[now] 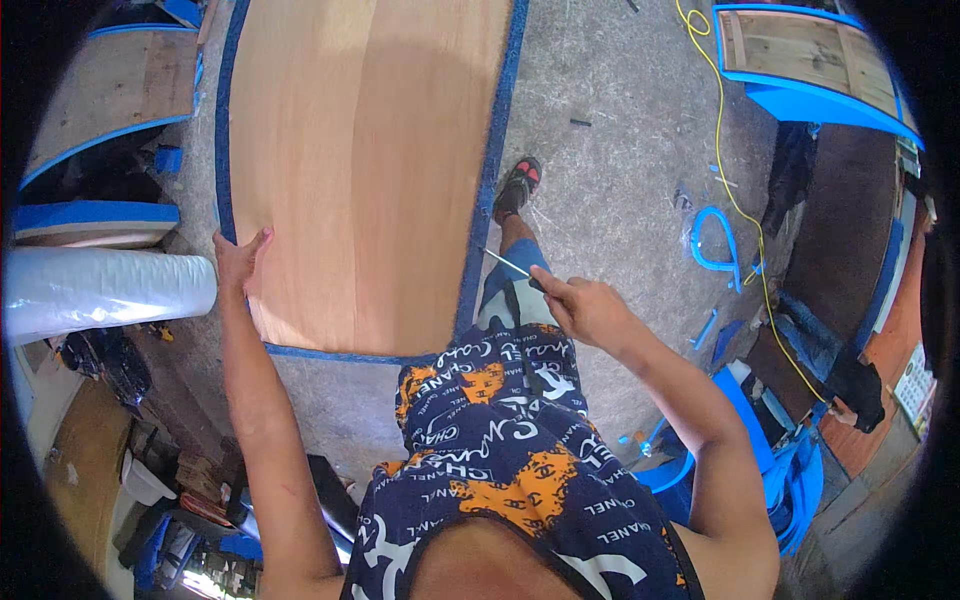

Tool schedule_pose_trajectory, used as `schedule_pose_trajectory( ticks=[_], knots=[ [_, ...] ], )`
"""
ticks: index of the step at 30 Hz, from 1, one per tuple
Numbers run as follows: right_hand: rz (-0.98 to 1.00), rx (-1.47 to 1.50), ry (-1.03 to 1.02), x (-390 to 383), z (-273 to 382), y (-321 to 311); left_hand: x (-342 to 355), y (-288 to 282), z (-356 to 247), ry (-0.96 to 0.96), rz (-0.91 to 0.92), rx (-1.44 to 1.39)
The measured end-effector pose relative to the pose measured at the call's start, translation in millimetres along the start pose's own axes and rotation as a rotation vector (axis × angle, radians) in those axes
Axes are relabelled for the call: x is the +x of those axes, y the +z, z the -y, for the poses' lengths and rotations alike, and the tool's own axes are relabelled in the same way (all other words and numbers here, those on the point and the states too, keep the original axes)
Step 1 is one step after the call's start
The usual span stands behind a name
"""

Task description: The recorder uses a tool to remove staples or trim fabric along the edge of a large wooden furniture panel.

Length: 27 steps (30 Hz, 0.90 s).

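In front of me is a large plywood panel (350, 190) with dark blue fabric-like trim along its edges. My left hand (241, 257) grips its left side, thumb on the wood and fingers over the outer edge. My right hand (580, 303) is closed around the dark handle of a screwdriver (508, 263). The thin metal shaft points up and left, its tip at the trim on the panel's right side. Whether the tip touches the trim or goes under it, I cannot tell.
A roll of clear plastic wrap (120, 290) lies at the left. A yellow cord (735, 190) runs along the concrete floor at the right, near a blue strip loop (697, 245). Blue-edged wooden panels (810, 55) stand at both sides. Blue strips (795, 490) are heaped at lower right.
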State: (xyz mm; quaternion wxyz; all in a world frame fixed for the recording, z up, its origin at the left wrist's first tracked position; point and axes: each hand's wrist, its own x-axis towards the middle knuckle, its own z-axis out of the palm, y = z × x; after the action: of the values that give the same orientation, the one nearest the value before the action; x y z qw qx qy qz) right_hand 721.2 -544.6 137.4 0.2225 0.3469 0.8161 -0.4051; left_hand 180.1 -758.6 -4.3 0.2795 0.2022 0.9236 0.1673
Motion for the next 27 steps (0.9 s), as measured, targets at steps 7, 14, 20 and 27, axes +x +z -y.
schedule_pose_trajectory(
  ticks=[7,14,20,27],
  knots=[
    [-0.011,-0.029,0.010,-3,10,-6,-16,-5,-24,-0.001,-0.044,0.059],
    [0.003,0.070,0.029,16,2,12,-17,-1,-22,-0.056,-0.048,0.148],
    [0.089,0.103,0.125,11,-27,49,-10,1,-13,-0.016,-0.041,0.123],
    [-0.152,0.462,-0.027,27,-56,69,-13,-4,-21,-0.092,-0.005,0.062]
  ],
)
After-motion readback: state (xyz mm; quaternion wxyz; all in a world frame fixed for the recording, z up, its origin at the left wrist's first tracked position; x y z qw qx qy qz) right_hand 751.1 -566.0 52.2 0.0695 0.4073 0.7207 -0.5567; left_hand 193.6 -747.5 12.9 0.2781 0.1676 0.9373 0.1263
